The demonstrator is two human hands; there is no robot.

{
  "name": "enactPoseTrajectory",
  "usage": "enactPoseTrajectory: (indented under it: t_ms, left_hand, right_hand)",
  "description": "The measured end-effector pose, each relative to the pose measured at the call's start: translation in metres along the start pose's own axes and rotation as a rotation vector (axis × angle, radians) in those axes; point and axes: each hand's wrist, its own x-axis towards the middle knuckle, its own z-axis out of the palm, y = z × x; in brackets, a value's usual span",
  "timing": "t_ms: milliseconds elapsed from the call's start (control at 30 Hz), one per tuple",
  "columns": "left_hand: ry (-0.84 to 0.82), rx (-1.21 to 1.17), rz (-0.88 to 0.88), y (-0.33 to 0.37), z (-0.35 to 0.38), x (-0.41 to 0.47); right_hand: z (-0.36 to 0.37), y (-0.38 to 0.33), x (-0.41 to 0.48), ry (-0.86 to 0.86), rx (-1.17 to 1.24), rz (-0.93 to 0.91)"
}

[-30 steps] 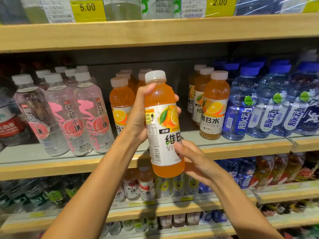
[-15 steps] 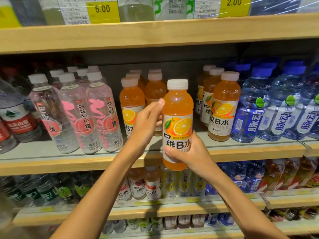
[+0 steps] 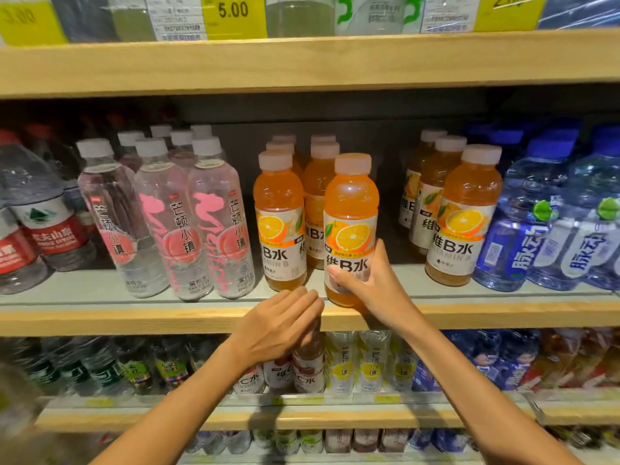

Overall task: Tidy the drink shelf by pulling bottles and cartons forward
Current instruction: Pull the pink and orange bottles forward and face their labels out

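A person's right hand grips an orange bottle by the lower part of its label, thumb across the front and fingers curled round the far side. The bottle stands upright at the front edge of the middle shelf, long axis vertical, white cap on top and the orange-slice label facing the camera. It stands just ahead of the other orange bottles, between the pink-labelled clear bottles and the blue bottles. The left hand hovers in front of the shelf edge just left of the bottle's base, fingers straight and pressed together, holding nothing. Half a second ago both hands held the bottle in the air ahead of the shelf; now its base is at the shelf and the left hand has let go.
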Motion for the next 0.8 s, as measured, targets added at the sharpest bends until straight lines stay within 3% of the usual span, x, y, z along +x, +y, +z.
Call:
enactPoseTrajectory:
  t_ms: [800]
  left_hand:
    - [0.022, -0.037, -0.067, 0.005, -0.005, 0.003]
  right_hand:
    - [0.016, 0.005, 0.028, -0.043, -0.104, 0.015]
